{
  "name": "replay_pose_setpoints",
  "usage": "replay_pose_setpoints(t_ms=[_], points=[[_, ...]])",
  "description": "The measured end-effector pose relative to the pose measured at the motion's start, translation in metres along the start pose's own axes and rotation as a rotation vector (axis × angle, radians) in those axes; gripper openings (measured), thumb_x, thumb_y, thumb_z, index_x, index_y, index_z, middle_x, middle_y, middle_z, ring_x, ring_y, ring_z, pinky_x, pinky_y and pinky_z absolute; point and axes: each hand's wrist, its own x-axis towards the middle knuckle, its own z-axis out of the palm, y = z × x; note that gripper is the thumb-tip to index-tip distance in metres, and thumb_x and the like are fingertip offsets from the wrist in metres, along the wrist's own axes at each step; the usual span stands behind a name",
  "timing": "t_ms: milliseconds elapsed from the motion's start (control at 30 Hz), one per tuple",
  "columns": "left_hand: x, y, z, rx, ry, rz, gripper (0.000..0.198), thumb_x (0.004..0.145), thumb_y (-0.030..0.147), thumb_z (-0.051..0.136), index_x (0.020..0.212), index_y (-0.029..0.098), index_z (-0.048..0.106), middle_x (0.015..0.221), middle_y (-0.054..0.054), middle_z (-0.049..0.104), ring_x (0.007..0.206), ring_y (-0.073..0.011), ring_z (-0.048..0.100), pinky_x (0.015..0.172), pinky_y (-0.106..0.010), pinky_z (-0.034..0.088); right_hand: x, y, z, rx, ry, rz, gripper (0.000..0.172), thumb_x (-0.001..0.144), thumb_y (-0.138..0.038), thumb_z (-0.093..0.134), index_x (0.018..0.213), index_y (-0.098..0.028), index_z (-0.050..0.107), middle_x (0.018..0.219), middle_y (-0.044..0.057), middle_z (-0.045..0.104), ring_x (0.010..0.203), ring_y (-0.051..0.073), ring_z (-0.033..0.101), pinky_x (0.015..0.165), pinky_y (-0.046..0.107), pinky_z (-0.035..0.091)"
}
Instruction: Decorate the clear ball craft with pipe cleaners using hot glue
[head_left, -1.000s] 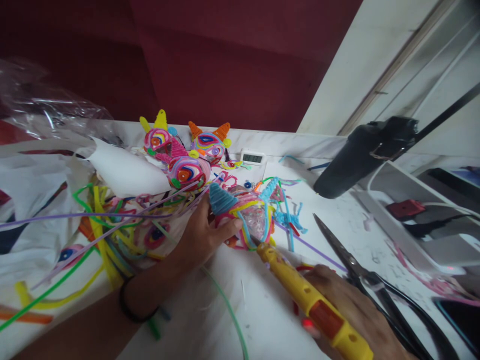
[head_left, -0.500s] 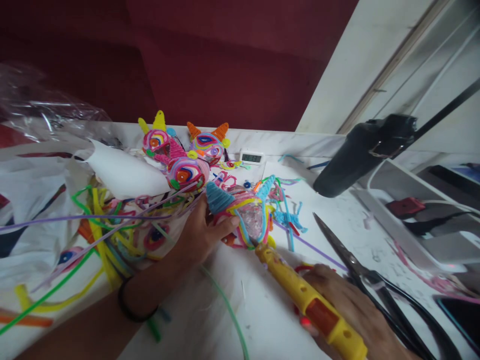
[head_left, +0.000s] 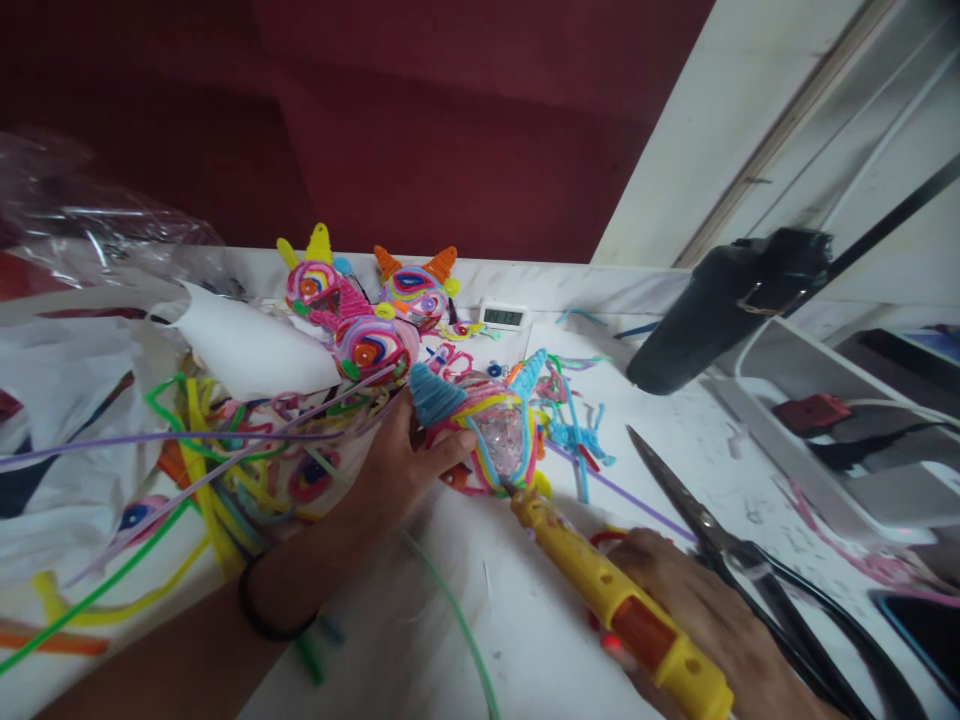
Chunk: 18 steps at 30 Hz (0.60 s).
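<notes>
Left grip (head_left: 400, 462): clamped on the blue-horned figure (head_left: 504, 442)
Right grip (head_left: 686, 590): wrapped around the yellow glue gun (head_left: 581, 560)
Glue gun tip (head_left: 509, 488): at the figure's lower edge
Blue-horned figure: over the white surface (head_left: 667, 432), left of the scissors (head_left: 716, 535)
Farther back: orange-horned figure (head_left: 409, 298), white digital clock (head_left: 502, 317)

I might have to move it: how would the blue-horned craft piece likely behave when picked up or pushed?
The blue-horned craft piece is probably light, as its middle looks like thin, see-through plastic. Its rounded body might rock or roll if pushed without the left hand steadying it. The horns look tightly wound, so likely fairly stiff.
</notes>
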Motion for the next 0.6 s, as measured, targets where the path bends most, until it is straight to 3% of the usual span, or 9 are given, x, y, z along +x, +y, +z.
replay_pose_setpoints(t_ms=[167,333,600], points=[[0.001,0.0,0.0,-0.026,0.005,0.017,0.042,0.067,0.033,0.076,0.1,0.02,0.052,0.085,0.0,0.064,0.067,-0.014,0.063,0.059,-0.026,0.055,-0.003,0.003,0.004,0.017,0.003,-0.004,0.023,0.096,-0.034,0.045,0.11,-0.027,0.063,0.099,0.007,0.066,0.099,0.023,0.065,0.089,0.041,0.056],[0.001,0.001,0.0,-0.009,0.021,-0.01,0.039,0.065,0.03,0.076,0.097,0.021,0.054,0.081,0.002,0.065,0.063,-0.0143,0.062,0.057,-0.026,0.055,-0.01,0.008,0.003,0.021,-0.015,-0.009,0.035,0.096,-0.042,0.045,0.123,-0.024,0.058,0.104,0.01,0.067,0.107,0.026,0.063,0.089,0.041,0.057],[0.002,0.0,0.001,-0.047,0.016,-0.026,0.039,0.064,0.027,0.076,0.094,0.02,0.052,0.078,0.004,0.064,0.057,-0.0118,0.061,0.048,-0.022,0.052,-0.011,0.011,0.001,-0.001,-0.005,0.003,0.041,0.096,-0.05,0.039,0.123,-0.026,0.059,0.1,0.009,0.067,0.102,0.025,0.065,0.089,0.041,0.057]])
